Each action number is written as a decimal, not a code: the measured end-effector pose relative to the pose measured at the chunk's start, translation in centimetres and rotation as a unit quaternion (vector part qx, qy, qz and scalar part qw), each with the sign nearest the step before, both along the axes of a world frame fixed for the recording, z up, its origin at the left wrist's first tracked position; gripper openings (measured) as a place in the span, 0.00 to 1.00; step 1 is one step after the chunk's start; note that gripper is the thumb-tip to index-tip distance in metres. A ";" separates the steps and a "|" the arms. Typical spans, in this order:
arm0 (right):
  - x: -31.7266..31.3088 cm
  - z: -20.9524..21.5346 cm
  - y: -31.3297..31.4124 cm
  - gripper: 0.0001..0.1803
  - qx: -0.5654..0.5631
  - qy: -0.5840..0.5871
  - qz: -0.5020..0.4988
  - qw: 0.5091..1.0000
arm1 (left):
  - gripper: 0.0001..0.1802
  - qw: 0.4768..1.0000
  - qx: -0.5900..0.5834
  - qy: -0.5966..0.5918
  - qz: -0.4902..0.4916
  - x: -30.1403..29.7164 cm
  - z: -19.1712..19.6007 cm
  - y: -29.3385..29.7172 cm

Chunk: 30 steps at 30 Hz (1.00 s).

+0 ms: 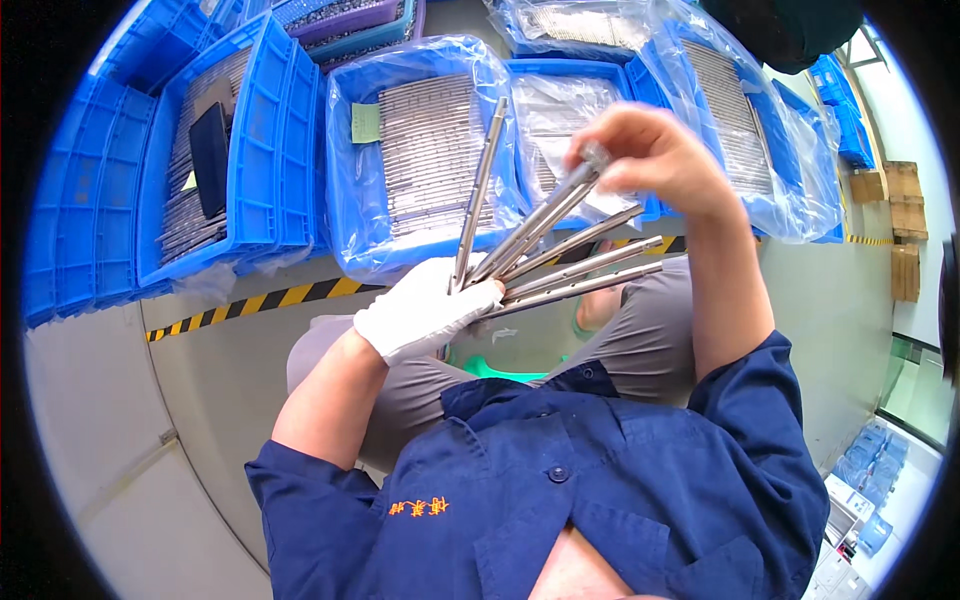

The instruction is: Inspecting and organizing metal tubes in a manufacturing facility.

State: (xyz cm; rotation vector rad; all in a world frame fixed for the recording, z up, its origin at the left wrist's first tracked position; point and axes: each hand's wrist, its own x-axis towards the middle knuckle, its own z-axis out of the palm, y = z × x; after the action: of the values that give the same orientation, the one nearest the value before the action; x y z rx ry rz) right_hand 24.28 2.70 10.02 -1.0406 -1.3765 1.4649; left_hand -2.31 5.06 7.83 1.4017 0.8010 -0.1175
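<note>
My left hand (430, 305), in a white glove, is closed round the lower ends of several slim metal rods (583, 268). They fan out up and to the right, and small dark holes show along some of them. My bare right hand (655, 160) is at the upper end of one rod. Its thumb and fingers pinch a short grey metal piece (596, 156), slightly blurred; whether this is the rod's own end or a separate part, I cannot tell. Beyond the hands, a blue crate (345, 215) lined with clear plastic holds rows of similar rods (425, 150).
A blue crate (262, 190) at the left holds rods and a dark phone-like slab (208, 160). More plastic-lined crates with rods stand at the far right. A yellow note (366, 123) lies in the middle crate. Striped floor tape (270, 303) runs before the crates.
</note>
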 end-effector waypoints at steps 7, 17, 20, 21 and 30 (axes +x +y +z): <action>1.3 -0.1 -0.2 0.14 0.019 0.024 -0.060 0.998 | 0.19 0.998 -0.001 -0.003 -0.057 0.4 1.3 0.2; 0.1 -0.6 0.6 0.15 0.012 0.024 0.035 0.999 | 0.25 0.986 0.019 -0.049 -0.157 0.3 0.0 -0.5; 0.4 0.1 0.4 0.18 0.010 0.007 0.049 0.999 | 0.22 0.981 0.011 -0.033 -0.189 0.4 -0.9 -1.0; 0.2 -0.1 0.3 0.19 -0.012 0.024 0.041 0.999 | 0.22 0.979 0.001 -0.036 -0.202 0.6 -0.4 -0.9; -0.7 -0.8 -0.2 0.19 -0.016 0.075 0.081 0.994 | 0.21 0.976 -0.041 -0.085 -0.195 0.4 0.1 -0.6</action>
State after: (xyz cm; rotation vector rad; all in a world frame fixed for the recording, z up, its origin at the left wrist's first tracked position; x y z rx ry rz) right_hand 23.61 2.50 9.19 -0.8363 -1.3582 1.6531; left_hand -1.88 4.50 7.95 1.4547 0.3683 -0.3269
